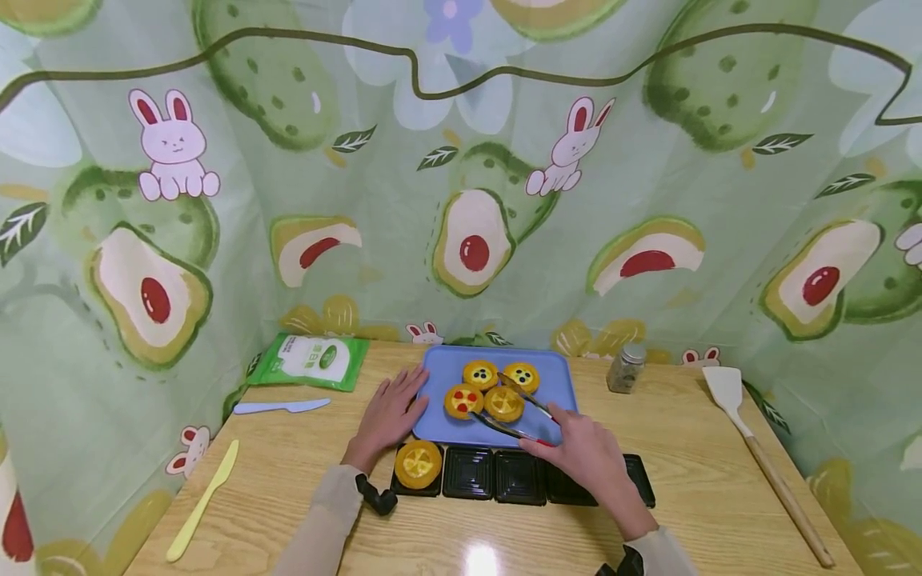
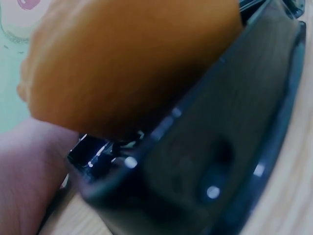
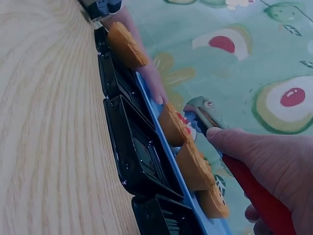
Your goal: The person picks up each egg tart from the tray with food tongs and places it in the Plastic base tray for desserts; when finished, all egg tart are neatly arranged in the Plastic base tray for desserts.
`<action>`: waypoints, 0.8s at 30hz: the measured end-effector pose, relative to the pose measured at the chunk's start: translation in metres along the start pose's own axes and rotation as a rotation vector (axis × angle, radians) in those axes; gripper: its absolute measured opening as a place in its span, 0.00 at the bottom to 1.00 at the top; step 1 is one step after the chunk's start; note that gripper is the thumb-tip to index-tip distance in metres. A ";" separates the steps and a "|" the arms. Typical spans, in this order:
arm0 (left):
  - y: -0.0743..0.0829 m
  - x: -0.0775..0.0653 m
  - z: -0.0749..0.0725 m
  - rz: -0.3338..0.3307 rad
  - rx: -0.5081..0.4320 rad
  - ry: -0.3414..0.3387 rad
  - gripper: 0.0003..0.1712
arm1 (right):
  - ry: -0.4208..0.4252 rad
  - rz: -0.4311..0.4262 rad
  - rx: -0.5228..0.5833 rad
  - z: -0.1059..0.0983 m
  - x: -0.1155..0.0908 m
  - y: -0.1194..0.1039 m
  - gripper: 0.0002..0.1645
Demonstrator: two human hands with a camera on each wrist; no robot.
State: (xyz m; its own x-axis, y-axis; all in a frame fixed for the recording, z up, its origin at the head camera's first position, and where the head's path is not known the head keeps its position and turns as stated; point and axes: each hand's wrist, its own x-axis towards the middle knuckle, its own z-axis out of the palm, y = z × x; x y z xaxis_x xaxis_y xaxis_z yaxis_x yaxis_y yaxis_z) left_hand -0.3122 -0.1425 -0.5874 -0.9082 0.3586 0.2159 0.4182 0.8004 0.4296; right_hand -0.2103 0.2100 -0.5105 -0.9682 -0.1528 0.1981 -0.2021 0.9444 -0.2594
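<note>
My right hand (image 1: 587, 452) grips red-handled tongs (image 1: 503, 428) over a blue tray (image 1: 551, 364). The spread tong tips straddle the front-right tart (image 1: 506, 406), topped with yellow wedges. Beside it sits a tart with red toppings (image 1: 463, 402); behind are two tarts with dark berries (image 1: 480, 374). My left hand (image 1: 389, 412) rests with straight fingers at the tray's left edge. Close to that wrist, another tart (image 1: 418, 462) sits in the leftmost of several black plastic cups (image 1: 468, 474). The right wrist view shows the tong tip near the red-topped tart (image 3: 173, 126).
A green-and-white packet (image 1: 313, 360), a blue knife (image 1: 282, 406) and a yellow knife (image 1: 205, 500) lie left. To the right stand a shaker jar (image 1: 626, 369) and a white spatula with wooden handle (image 1: 767, 468). A patterned curtain (image 1: 389, 264) encloses the table.
</note>
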 end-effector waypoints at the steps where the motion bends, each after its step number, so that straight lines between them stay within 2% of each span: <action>1: 0.000 0.000 0.000 0.001 -0.002 0.000 0.35 | -0.004 0.003 -0.003 0.000 0.000 0.001 0.56; 8: 0.000 0.000 0.000 -0.004 0.002 0.001 0.35 | -0.015 0.011 0.001 -0.002 0.002 0.008 0.56; 18: -0.001 -0.001 0.003 0.017 -0.031 0.044 0.34 | -0.046 0.026 0.002 -0.001 0.005 0.016 0.53; 24: -0.003 0.000 0.005 0.016 -0.014 0.031 0.35 | -0.073 0.051 0.008 0.000 0.006 0.017 0.52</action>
State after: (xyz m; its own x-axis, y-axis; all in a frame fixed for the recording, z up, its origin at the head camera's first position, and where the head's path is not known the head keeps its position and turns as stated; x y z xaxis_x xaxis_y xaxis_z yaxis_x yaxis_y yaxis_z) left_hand -0.3134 -0.1429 -0.5934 -0.9003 0.3562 0.2502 0.4334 0.7875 0.4381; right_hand -0.2192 0.2247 -0.5140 -0.9854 -0.1258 0.1148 -0.1532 0.9490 -0.2754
